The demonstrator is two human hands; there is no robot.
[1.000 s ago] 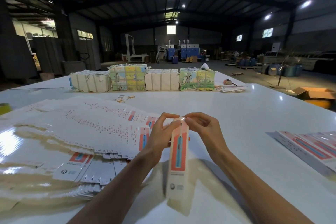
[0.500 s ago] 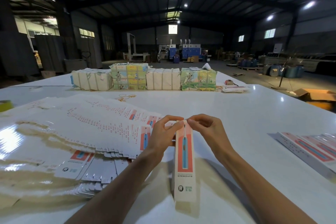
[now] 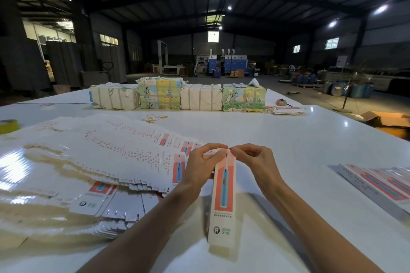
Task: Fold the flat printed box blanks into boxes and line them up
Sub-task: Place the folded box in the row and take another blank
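i note left grip (image 3: pixel 199 166), right grip (image 3: pixel 255 162) both pinching top end of box (image 3: pixel 224 195); judged light, thin card, dents easily; hold by edges

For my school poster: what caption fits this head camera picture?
Left hand and right hand pinch the top of a box beside spread flat blanks.
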